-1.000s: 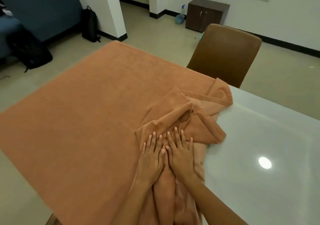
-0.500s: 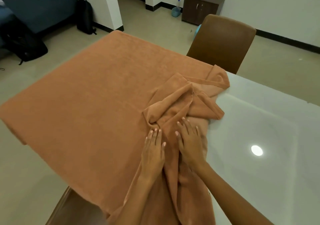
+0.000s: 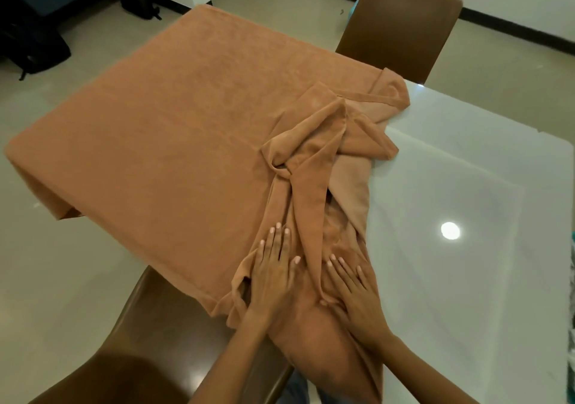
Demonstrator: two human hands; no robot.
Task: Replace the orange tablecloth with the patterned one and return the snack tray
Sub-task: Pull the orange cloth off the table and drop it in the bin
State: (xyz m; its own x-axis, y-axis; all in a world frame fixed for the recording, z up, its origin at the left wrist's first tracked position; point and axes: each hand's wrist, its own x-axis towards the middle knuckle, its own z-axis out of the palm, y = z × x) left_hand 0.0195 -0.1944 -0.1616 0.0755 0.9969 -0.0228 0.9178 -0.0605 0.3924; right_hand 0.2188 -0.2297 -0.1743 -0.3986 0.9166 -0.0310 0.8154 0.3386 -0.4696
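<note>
1. Both hands have slid back toward the bench's near edge, dragging the bunched orange tablecloth along.
2. Left hand and right hand press flat, fingers straight, on the gathered folds.
3. The cloth still covers the left half of the bench; removal looks roughly half done.
4. Count: one cloth, two chairs; no patterned cloth or snack tray in view.

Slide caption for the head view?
Both hands, left and right, press flat on the bunched orange tablecloth, half-pulled off the white table.
</note>
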